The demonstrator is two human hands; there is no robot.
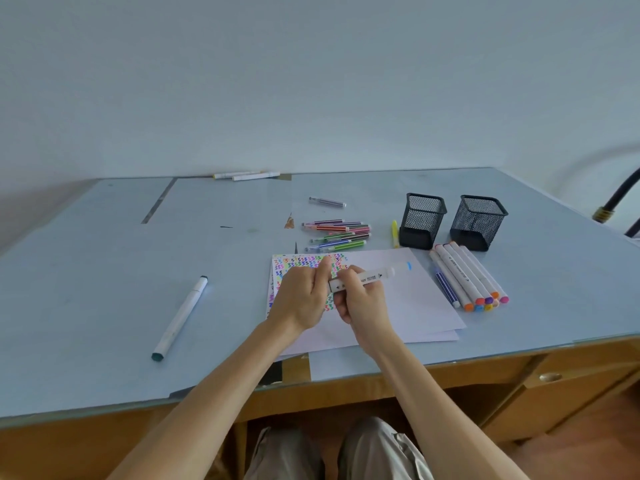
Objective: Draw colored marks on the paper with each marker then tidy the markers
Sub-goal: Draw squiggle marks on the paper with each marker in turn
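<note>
While both hands meet over the sheet, the right hand [360, 299] has its fingers curled round a thick white marker with a light blue end [372, 276], holding it above the white paper covered in rows of colored squiggles [408, 299]. That blue end points up and to the right, away from the person. The left hand [301, 296] is right beside it, fingertips touching the marker's near end; whether it is pinching a cap there, I cannot tell. Squiggles fill the paper's left part, and the right part is plain white.

Over on the right, a bundle of white markers with colored caps [467, 275] lies on the pale blue tabletop [104, 258], just beside the paper's edge, with a slim blue pen [446, 289] lying along its left side. Behind them stand two black mesh pen holders [420, 220], upright, side by side, and a yellow highlighter [394, 233] lies next to the left one. Just beyond the paper's far edge sits a loose heap of thin striped felt pens [339, 233], with one grey pen [327, 201] alone further back. Far left, well apart from everything, a long white marker with a dark teal cap [180, 318] lies at a slant. At the wall, two more white markers [246, 174] rest together.
</note>
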